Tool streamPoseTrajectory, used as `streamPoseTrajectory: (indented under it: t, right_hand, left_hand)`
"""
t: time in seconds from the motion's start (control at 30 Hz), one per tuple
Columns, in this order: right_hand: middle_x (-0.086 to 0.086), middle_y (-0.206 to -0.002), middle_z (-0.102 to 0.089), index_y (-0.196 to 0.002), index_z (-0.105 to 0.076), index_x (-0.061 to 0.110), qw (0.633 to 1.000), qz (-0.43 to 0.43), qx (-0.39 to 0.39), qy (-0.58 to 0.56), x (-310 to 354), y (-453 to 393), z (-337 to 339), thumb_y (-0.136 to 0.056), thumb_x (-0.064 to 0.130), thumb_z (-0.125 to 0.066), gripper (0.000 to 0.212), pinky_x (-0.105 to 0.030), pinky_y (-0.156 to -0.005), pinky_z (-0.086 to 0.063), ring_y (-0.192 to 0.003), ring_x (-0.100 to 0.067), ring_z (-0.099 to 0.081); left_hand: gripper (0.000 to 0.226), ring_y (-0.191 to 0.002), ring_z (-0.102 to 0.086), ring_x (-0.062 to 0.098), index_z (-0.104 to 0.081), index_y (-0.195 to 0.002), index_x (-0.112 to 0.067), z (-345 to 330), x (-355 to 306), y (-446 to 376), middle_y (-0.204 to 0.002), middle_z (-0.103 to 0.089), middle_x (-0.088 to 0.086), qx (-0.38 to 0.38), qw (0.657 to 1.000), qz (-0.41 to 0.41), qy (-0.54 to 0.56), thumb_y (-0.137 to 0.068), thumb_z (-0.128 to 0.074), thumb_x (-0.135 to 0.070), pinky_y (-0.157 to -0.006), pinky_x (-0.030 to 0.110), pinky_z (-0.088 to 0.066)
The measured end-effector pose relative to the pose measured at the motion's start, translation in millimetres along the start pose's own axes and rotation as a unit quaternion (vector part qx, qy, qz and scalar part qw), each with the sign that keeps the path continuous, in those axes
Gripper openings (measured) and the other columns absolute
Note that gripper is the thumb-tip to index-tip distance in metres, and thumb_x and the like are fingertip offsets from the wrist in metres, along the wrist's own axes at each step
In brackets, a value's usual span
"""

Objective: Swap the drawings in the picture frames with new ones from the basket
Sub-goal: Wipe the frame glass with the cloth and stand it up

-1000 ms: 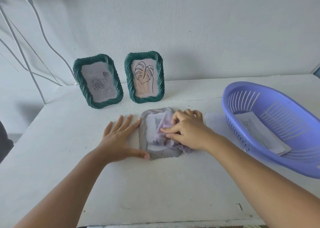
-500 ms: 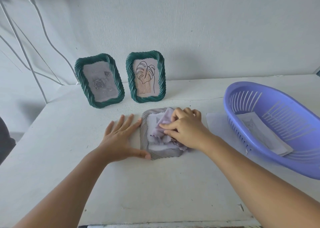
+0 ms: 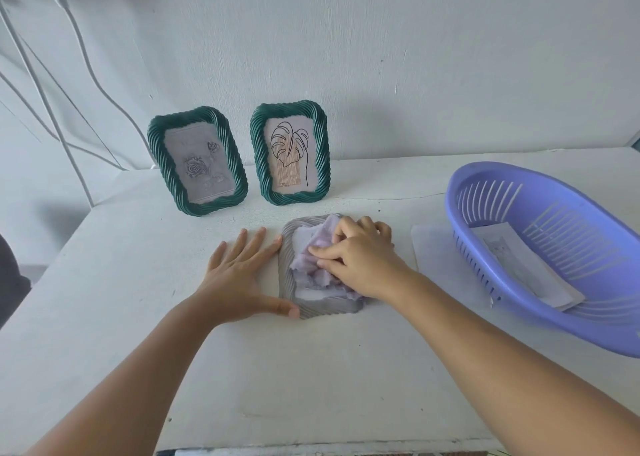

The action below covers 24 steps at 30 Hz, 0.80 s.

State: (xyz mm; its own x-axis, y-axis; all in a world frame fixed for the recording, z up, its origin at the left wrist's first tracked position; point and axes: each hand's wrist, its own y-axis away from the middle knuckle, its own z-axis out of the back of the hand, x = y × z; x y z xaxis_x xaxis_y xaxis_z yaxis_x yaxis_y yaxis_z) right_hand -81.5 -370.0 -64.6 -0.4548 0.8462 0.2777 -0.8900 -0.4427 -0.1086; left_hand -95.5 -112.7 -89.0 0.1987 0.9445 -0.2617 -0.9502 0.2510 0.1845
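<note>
grey frame (image 3: 294, 303) lying flat on white tabletop (image 3: 311, 386), left hand (image 3: 239, 279) pressed flat against its left edge with fingers straight, right hand (image 3: 356, 265) gripping crumpled lilac cloth (image 3: 311, 275) on it, two green frames (image 3: 197, 159) upright at far side, purple basket (image 3: 540, 317) with drawings (image 3: 526, 268) at right

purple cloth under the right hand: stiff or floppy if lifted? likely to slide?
Probably floppy: the purple cloth lies bunched and creased under the right hand, so it should droop when lifted. Likely light, and it may drag rather than slide cleanly across the gray frame, which the left hand touches at its edge.
</note>
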Motion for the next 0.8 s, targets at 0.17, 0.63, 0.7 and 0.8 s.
streamPoseTrajectory:
  t: [0.17, 0.63, 0.7, 0.8]
  right_hand:
    - [0.016, -0.103, -0.036, -0.125, -0.062, 0.059, 0.996, 0.065, 0.055, -0.035, -2, 11, -1, -0.097, 0.061, -0.050, 0.030, -0.037, -0.097, -0.015, -0.107, -0.014, -0.027]
    - [0.014, -0.102, -0.037, -0.122, -0.066, 0.055, 0.995, 0.060, 0.067, -0.036, -2, 12, 1, -0.098, 0.059, -0.051, 0.029, -0.038, -0.096, -0.021, -0.105, -0.016, -0.029]
    - [0.016, -0.103, -0.038, -0.122, -0.065, 0.059, 0.994, 0.061, 0.084, -0.031, -15, 17, 9, -0.096, 0.064, -0.049, 0.031, -0.038, -0.097, -0.019, -0.104, -0.013, -0.028]
    - [0.016, -0.105, -0.037, -0.124, -0.062, 0.062, 0.998, 0.018, 0.056, 0.007, -31, 13, 20, -0.097, 0.063, -0.048, 0.031, -0.041, -0.100, -0.021, -0.106, -0.015, -0.031]
  left_hand:
    - [0.140, -0.149, 0.030, 0.005, 0.006, -0.155, -0.056, -1, 0, 0, -0.166, 0.019, -0.019, -0.005, 1.000, 0.000, 0.004, -0.038, -0.046, -0.111, -0.125, 0.042, 0.013]
    - [0.141, -0.149, 0.031, 0.006, 0.004, -0.157, -0.053, 2, -2, 1, -0.166, 0.020, -0.019, 0.001, 1.000, 0.001, 0.005, -0.038, -0.045, -0.111, -0.125, 0.043, 0.013]
    - [0.140, -0.149, 0.031, 0.006, 0.005, -0.157, -0.054, 1, -2, 1, -0.166, 0.020, -0.018, 0.001, 1.000, 0.000, 0.004, -0.039, -0.045, -0.110, -0.125, 0.043, 0.014]
    - [0.139, -0.149, 0.032, 0.006, 0.008, -0.155, -0.055, 1, -1, 0, -0.165, 0.022, -0.019, 0.004, 1.000, 0.001, 0.003, -0.040, -0.045, -0.110, -0.125, 0.044, 0.014]
